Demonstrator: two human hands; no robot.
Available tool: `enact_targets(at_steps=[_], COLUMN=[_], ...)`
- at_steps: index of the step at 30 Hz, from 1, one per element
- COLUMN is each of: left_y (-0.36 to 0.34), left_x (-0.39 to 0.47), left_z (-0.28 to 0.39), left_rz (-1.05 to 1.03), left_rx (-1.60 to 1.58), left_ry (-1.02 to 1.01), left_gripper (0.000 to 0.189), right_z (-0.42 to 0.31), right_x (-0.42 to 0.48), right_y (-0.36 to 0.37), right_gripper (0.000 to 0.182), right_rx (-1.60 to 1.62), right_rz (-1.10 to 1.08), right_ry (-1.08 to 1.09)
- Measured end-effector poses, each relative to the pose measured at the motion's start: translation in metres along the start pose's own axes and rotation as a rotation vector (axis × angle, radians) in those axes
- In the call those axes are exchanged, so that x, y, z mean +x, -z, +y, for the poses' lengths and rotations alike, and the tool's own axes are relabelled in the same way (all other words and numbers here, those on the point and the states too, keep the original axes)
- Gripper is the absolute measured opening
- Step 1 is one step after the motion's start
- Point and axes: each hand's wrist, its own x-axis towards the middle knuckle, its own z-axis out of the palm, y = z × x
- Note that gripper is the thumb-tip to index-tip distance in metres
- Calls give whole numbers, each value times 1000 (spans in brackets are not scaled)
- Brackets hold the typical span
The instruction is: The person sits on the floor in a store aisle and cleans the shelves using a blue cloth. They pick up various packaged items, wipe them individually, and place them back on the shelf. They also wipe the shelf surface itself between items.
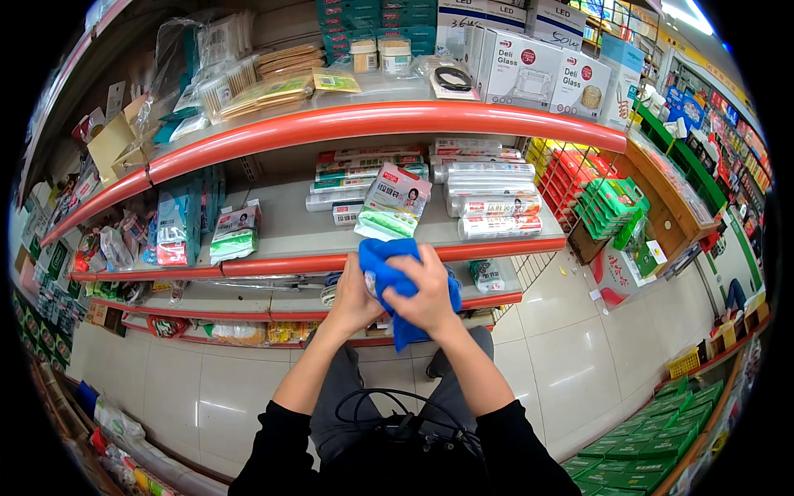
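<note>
My right hand [425,294] presses a bright blue cloth [406,332] around a small item held in front of the shelf edge. Curled around that item from the other side is my left hand [353,301]. Only a pale, printed sliver of the item [370,280] shows between fingers and cloth, so its kind is hidden. Just beyond the hands, a white and green printed packet [394,201] lies tilted on the middle shelf [291,239], near rolls of plastic bags [496,204].
A red-edged upper shelf [397,118] juts out above, holding white Deli Glass boxes [518,68] and toothpick packs [267,99]. Another green packet [236,232] stands to the left. Behind on the right are stacked green boxes [645,434]. A wire rack [539,266] flanks the shelf.
</note>
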Motion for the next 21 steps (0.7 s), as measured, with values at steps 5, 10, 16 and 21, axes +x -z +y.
enact_targets(at_steps=[5,10,16,21], left_y=[16,2,16,15], left_x=[-9,-14,-4,76], left_z=[6,-5,-3,-12], left_rz=[18,-18,141,123], left_rx=[194,228,106,128], left_ry=[-84,-195,-61,234], left_gripper=[62,65,58,58], right_z=[35,20,125,168], right_x=[9,-14,-20,-39], right_y=[9,-12,-5,-25], right_gripper=[28,34,34,39], right_rx=[105,145,-411,-541], right_rz=[220,5,102,66], right_ry=[-187,7,-62,-87])
